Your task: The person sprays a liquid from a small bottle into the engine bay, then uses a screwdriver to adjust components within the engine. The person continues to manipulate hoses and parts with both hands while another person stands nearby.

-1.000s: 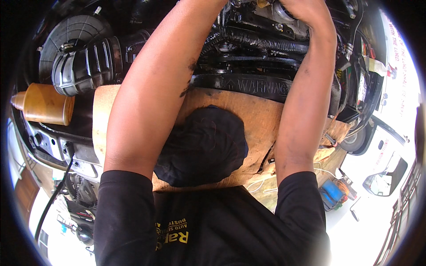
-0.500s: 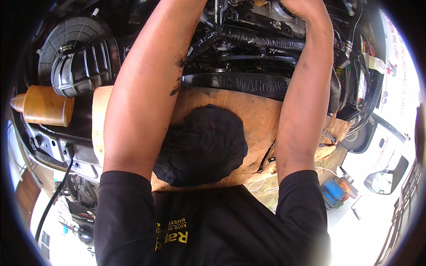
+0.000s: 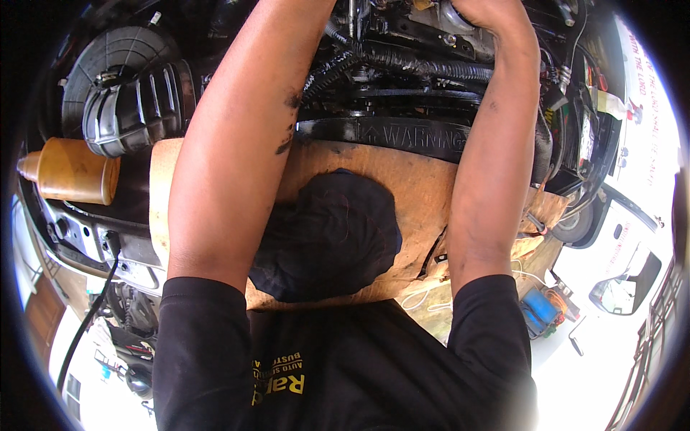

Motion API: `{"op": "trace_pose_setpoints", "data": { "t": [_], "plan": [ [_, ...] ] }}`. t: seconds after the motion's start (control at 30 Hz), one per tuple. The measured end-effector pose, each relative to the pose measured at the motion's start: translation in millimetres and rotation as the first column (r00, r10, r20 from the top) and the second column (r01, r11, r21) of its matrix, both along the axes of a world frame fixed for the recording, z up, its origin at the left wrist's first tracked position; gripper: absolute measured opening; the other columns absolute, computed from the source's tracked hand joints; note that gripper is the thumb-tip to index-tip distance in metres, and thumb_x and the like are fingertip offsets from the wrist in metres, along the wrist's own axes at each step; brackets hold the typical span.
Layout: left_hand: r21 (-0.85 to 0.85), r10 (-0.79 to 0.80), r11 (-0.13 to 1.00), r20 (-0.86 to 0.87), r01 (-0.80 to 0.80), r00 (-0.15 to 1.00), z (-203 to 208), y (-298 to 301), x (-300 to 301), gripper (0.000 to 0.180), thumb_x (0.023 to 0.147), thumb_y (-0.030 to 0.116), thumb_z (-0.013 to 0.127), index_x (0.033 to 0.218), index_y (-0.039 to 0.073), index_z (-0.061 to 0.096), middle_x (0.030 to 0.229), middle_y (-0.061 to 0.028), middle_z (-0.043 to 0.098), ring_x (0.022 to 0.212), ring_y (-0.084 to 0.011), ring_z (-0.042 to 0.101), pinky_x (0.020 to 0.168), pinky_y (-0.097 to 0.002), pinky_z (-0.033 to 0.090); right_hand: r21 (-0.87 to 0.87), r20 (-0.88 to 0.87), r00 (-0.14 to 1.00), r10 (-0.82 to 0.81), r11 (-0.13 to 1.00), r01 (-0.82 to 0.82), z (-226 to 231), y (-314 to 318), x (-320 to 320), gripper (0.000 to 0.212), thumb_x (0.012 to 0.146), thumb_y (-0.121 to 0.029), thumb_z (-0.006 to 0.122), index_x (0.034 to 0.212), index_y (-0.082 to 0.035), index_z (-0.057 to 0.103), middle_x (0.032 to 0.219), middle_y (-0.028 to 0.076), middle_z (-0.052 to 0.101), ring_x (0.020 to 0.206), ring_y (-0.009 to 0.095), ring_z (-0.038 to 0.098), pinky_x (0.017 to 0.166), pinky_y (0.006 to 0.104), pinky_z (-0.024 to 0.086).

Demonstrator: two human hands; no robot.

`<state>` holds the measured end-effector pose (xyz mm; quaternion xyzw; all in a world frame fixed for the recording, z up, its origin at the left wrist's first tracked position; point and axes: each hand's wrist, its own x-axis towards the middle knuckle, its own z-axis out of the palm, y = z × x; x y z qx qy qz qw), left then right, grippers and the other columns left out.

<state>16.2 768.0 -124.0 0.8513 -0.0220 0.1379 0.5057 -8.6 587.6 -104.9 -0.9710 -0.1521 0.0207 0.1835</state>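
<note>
Both my arms reach forward over a car's engine bay. My left forearm (image 3: 230, 144), smudged with black grease, runs out past the top edge, so my left hand is out of the picture. At the top right, only the back part of my right hand (image 3: 489, 13) shows, bent inward beside a round metal engine part (image 3: 454, 14). Its fingers are cut off by the frame edge, and whatever they touch is hidden. Between my forearms lie a black corrugated hose (image 3: 438, 67) and a black plastic panel with raised lettering (image 3: 388, 135).
A stained tan cover (image 3: 424, 179) drapes the car's front edge, with a crumpled dark cloth (image 3: 338, 230) on it. An amber plastic container (image 3: 79, 172) stands at left beside a ribbed black air duct (image 3: 136, 111). To the right are a blue object (image 3: 539, 310) and a white vehicle (image 3: 611, 244).
</note>
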Motion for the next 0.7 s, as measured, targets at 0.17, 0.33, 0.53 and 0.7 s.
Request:
{"op": "trace_pose_setpoints", "data": {
  "t": [0.17,0.33,0.53,0.7],
  "plan": [
    [0.024,0.053,0.998,0.076,-0.055,0.996,-5.0,-2.8,0.6,0.04,0.091,0.035,0.078,0.105,-0.002,0.081,0.108,-0.0283,0.078,0.109,-0.041,0.078,0.096,-0.0464,0.061,0.029,-0.006,0.999,0.045,0.999,-0.045,1.2,-5.1,0.9,0.018,0.089,-0.005,0.079,0.106,0.002,0.078,0.096,0.015,0.08,0.089,0.023,0.073,0.083,0.0393,0.056],
    [0.079,0.027,0.996,0.028,-0.029,0.999,-3.8,-1.3,7.9,0.04,0.091,0.036,0.078,0.104,-0.002,0.081,0.106,-0.0285,0.078,0.108,-0.0418,0.077,0.095,-0.0465,0.061,0.104,-0.016,0.999,0.05,0.993,-0.048,0.0,-4.4,1.5,0.019,0.088,-0.004,0.078,0.106,0.002,0.078,0.098,0.016,0.08,0.089,0.024,0.073,0.083,0.0397,0.056],
    [0.04,0.064,0.997,0.078,-0.067,0.995,-6.8,-5.6,8.6,0.039,0.092,0.035,0.077,0.101,-0.003,0.081,0.105,-0.029,0.078,0.108,-0.0435,0.077,0.096,-0.0472,0.061,0.07,0.016,0.998,0.054,0.996,-0.055,-3.3,-7.0,3.9,0.022,0.087,-0.003,0.076,0.108,0.003,0.077,0.1,0.017,0.08,0.092,0.026,0.074,0.085,0.0404,0.056],
    [0.029,0.021,0.999,0.033,-0.022,0.999,-2.9,-0.7,3.9,0.039,0.094,0.034,0.073,0.104,-0.003,0.081,0.107,-0.0313,0.077,0.11,-0.0452,0.075,0.098,-0.0479,0.061,0.059,0.053,0.997,0.054,0.997,-0.057,-5.0,-8.1,7.4,0.025,0.086,-0.003,0.074,0.109,0.003,0.077,0.102,0.018,0.08,0.094,0.027,0.074,0.087,0.0411,0.056]
  ]
}}
